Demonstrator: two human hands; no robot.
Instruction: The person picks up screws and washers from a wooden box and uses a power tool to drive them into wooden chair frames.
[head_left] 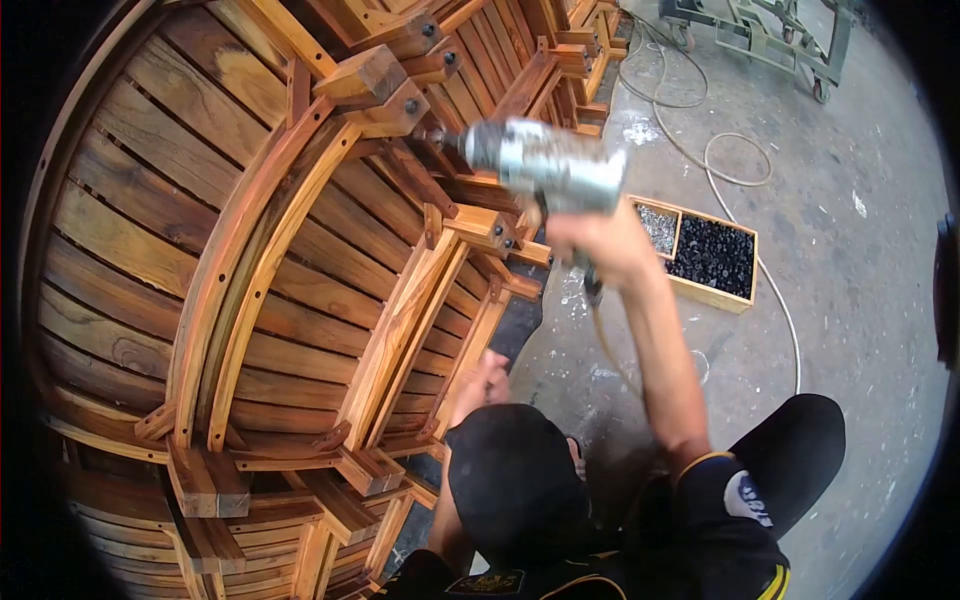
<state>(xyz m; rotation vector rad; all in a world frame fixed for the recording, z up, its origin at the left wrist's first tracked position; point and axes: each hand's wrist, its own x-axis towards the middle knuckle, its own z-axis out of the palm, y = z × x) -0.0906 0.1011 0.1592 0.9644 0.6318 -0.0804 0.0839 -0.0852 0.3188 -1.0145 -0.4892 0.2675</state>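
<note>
My right hand [598,243] grips a silver pneumatic driver [548,165], raised, with its nose against a bolt on a wooden block [395,108] at the top of a curved frame. My left hand [483,380] rests low on a slanted wooden rail [470,345] of the stacked slatted furniture [190,230]. Whether its fingers are closed round the rail is hard to tell. My knees in black trousers [510,480] show below.
A wooden box [712,258] with two compartments of screws and dark fasteners sits on the concrete floor to the right. An air hose [735,180] snakes across the floor. A metal trolley [770,35] stands at the top right.
</note>
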